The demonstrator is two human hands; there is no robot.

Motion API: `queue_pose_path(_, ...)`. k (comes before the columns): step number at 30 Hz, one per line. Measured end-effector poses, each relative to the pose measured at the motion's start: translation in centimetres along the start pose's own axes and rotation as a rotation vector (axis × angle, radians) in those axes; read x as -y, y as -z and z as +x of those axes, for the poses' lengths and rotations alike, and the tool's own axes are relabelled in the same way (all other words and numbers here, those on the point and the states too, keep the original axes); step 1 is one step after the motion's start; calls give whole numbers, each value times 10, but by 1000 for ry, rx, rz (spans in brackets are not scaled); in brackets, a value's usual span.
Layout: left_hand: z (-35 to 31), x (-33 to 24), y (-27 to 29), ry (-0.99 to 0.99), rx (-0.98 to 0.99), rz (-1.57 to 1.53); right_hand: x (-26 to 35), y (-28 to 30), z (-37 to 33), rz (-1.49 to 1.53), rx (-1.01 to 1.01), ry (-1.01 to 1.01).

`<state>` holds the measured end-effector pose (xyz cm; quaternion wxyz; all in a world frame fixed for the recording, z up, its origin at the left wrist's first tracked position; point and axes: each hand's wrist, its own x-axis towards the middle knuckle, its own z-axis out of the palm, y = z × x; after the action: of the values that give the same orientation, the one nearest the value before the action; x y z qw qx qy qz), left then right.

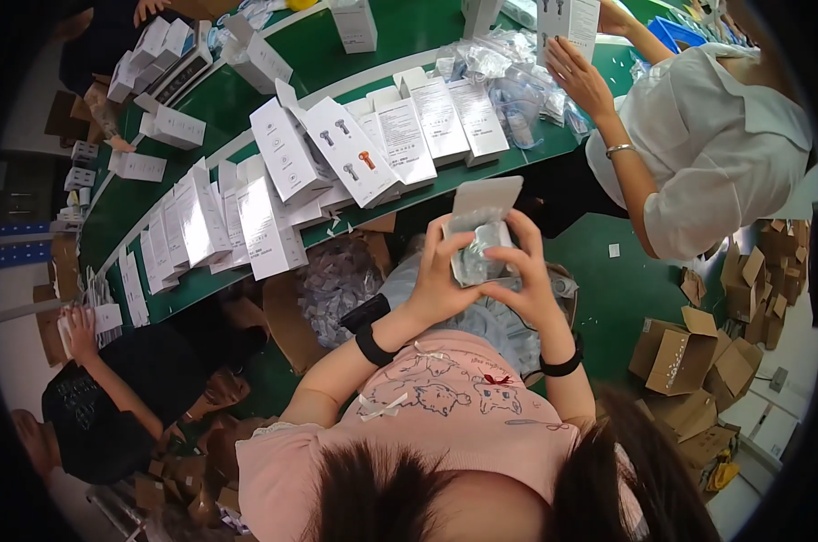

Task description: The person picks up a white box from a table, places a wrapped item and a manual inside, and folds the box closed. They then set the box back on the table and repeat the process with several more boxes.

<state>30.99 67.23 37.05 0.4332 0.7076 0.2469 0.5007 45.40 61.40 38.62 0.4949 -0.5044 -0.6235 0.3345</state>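
Note:
In front of my chest I hold a small white carton [487,194] whose lid flap stands up on its far side. Clear plastic wrapping [478,242] shows in its mouth; what the plastic covers I cannot make out. My left hand [441,282] is closed around the carton's left side, its fingertips at the plastic. On the opposite side my right hand [528,271] grips the carton, thumb and fingers bent over the opening. Just beyond, printed white cartons [355,155] stand and lean in rows along the green table [373,68].
Plastic-bagged parts [522,95] are heaped on the table. Beneath its edge stands a cardboard box [291,330] of small packets. At right a person in a white shirt [698,135] holds a carton; another person [111,406] works at left. Brown cardboard boxes [676,352] lie on the floor.

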Motion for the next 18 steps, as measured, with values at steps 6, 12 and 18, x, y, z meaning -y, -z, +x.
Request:
queue_pose_path(6,3,-11,12,133,171,128,-20,-6,-16,252,-5,-99)
queue_pose_path(12,-14,-4,22,263,203,88,-18,-5,-21,313,124,-363)
queue_pose_path(18,-47,-7,37,413,113,240,-93,34,18,406,-147,-394)
